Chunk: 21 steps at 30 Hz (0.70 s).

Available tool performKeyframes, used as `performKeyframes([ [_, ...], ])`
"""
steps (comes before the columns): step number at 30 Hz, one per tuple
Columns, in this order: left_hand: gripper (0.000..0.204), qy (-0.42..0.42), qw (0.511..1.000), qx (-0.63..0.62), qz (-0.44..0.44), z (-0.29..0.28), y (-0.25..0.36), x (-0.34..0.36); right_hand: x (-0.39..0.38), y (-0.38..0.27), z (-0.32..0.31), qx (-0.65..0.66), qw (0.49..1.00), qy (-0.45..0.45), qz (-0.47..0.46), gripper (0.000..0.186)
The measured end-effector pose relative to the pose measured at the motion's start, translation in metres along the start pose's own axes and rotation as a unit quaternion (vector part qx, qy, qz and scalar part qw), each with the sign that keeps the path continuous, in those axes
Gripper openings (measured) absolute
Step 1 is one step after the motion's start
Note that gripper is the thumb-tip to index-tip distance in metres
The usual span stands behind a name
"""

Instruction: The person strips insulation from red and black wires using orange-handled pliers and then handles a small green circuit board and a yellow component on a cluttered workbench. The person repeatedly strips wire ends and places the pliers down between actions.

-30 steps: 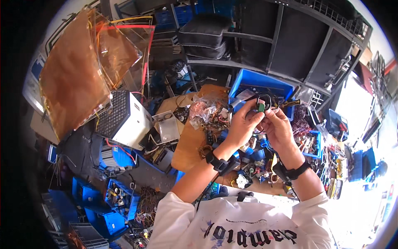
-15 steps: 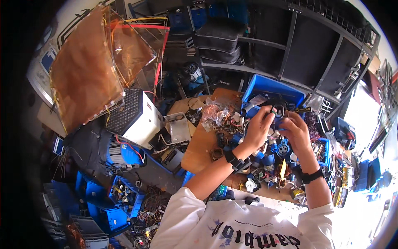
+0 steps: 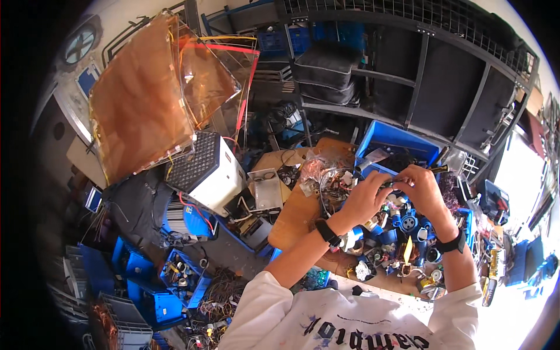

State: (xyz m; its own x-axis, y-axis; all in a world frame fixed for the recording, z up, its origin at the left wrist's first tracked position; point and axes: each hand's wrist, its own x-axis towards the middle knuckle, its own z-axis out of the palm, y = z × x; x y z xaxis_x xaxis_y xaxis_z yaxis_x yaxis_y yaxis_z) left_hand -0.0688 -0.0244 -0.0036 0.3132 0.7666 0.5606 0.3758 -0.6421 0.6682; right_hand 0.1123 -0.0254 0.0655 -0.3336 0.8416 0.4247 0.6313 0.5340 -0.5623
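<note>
My left hand (image 3: 366, 197) and my right hand (image 3: 423, 185) meet above the heap on the wooden table, fingers bent and pinched together. A small dark part (image 3: 391, 184) shows between the fingertips; most of it is hidden, so its kind cannot be told. Just beyond the hands stands a blue plastic bin (image 3: 430, 150) with dark scraps inside. Below them lie blue round plugs and sockets, among them a blue socket with holes (image 3: 409, 221). A yellow pointed piece (image 3: 408, 249) sticks up from the heap nearer to me.
Left of the heap the wooden tabletop (image 3: 290, 224) shows bare. Clear plastic bags with copper-coloured wire (image 3: 315, 169) lie at its far side. A white box with a black grille (image 3: 219, 175) stands left, beside a clear tray (image 3: 266, 189). Blue bins (image 3: 185, 279) fill the floor at lower left.
My hands have come closer together, and the dark ring-shaped piece seen between them before is now mostly hidden. The whole view has shifted a little, with the scene sitting lower and further right.
</note>
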Motion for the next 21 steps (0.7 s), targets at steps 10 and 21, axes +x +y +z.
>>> performKeyframes([
  [10,0.026,0.052,0.993,-0.108,0.000,0.002,0.005,0.003,-0.023,0.035,0.021,0.436,0.876,0.085,0.187,0.008],
  [21,0.027,-0.043,0.998,0.039,0.017,0.007,0.003,-0.006,-0.015,0.016,0.004,0.032,0.999,0.004,0.017,0.014],
])
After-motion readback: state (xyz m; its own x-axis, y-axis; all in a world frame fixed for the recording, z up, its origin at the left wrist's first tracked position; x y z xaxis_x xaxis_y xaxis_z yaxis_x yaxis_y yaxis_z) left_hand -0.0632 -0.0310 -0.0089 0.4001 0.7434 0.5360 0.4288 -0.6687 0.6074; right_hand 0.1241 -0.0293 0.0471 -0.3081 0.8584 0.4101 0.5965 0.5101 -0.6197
